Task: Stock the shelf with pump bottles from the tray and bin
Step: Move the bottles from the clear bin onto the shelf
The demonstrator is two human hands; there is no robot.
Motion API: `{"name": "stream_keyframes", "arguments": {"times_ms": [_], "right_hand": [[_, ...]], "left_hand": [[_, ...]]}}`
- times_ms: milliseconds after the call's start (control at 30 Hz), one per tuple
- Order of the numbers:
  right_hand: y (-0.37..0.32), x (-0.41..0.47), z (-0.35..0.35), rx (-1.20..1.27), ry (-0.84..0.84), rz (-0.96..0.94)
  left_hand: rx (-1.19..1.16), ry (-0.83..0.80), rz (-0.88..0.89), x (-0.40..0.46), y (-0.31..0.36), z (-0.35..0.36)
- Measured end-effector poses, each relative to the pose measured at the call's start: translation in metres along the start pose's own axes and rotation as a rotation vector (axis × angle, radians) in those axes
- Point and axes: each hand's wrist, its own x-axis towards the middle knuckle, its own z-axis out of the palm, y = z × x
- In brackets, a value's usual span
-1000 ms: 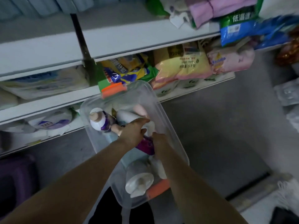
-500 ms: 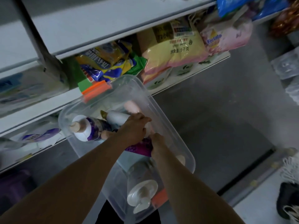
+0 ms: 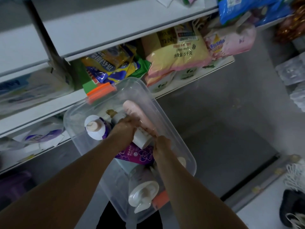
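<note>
A clear plastic bin (image 3: pixel 175 128) with orange clips holds several pump bottles. My left hand (image 3: pixel 127 128) grips a white bottle with a tan pump (image 3: pixel 142 138) lying across the middle of the bin. My right hand (image 3: pixel 162 146) rests at that bottle's base; its fingers are hidden. A pink bottle (image 3: pixel 137 109) lies behind it. A white and purple bottle (image 3: pixel 97 128) stands at the bin's left. Another white pump bottle (image 3: pixel 142 194) stands at the near end. A purple flowered pack (image 3: pixel 137 154) lies under my hands.
White shelves (image 3: pixel 115 25) run across the left and top, loaded with yellow and blue bags (image 3: pixel 112 65), a yellow-pink sack (image 3: pixel 178 53) and a pink pack (image 3: pixel 231 42). Grey floor (image 3: pixel 222 129) lies to the right. A mop head (image 3: pixel 295 177) sits at the far right.
My left hand has closed round the white bottle and tipped its base up out of the pile. The pink bottle behind it shows more. The view has shifted closer to the bin.
</note>
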Motion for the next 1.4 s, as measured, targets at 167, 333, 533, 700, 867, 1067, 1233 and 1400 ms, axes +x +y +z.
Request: {"name": "stream_keyframes", "arguments": {"times_ms": [167,333,533,700,867,1067,1233,1400], "right_hand": [[0.009,0.018,-0.011,-0.037,-0.043,0.012],[0.016,0.022,-0.009,0.011,-0.042,-0.038],[0.017,0.001,-0.008,0.179,-0.029,-0.095],[0.008,-0.027,0.003,0.169,-0.111,-0.127],[-0.021,-0.052,0.021,0.049,-0.333,-0.294],[-0.048,-0.060,0.047,-0.306,-0.333,-0.561],[-0.055,-0.057,0.039,-0.790,-0.336,-0.805],[-0.075,-0.072,0.019,-0.833,-0.415,-0.894]], "left_hand": [[0.032,-0.094,0.161,0.023,0.016,0.026],[0.035,-0.070,0.180,0.023,0.023,0.039],[-0.073,-0.171,0.028,0.019,0.023,0.018],[-0.135,-0.075,0.024,0.005,0.028,0.003],[-0.334,0.262,-0.094,0.005,0.024,-0.026],[-0.470,0.330,-0.286,0.010,0.005,-0.059],[-0.493,0.351,-0.199,-0.007,0.030,-0.095],[-0.602,0.377,-0.256,-0.033,0.060,-0.125]]}}
